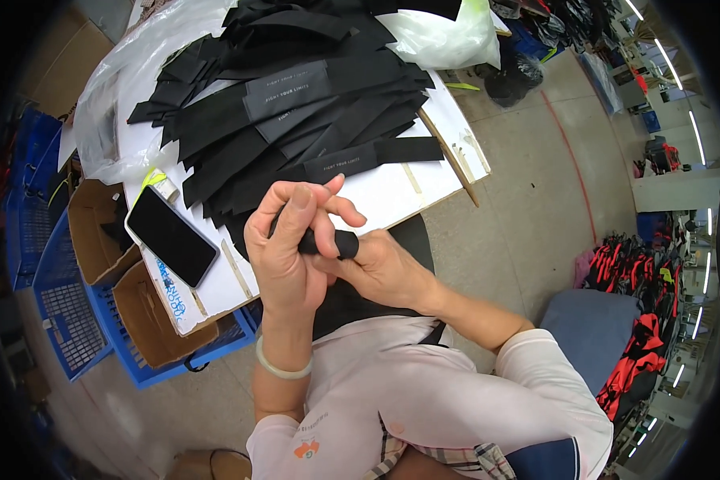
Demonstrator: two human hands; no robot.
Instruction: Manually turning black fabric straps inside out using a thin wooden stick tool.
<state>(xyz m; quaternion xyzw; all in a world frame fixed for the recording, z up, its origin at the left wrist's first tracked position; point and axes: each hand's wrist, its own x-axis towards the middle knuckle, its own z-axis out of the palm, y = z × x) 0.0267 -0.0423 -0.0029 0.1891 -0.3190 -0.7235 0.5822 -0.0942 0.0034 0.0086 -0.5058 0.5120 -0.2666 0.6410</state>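
Note:
In front of my body, over the near edge of the white table, my two hands meet around a small black fabric roll. My left hand, with a pale bangle at the wrist, curls its fingers about the roll's left part. Against its right end press the fingers of my right hand, partly hidden behind the roll and the left hand. A large heap of flat black fabric strips, some with printed dark grey panels, lies on the table just beyond my hands.
A black-screened phone lies at the table's left edge. Cardboard boxes and blue plastic crates stand to the left. Clear plastic bags flank the heap. A wooden stick lies along the right edge. Red-and-black goods are piled far right.

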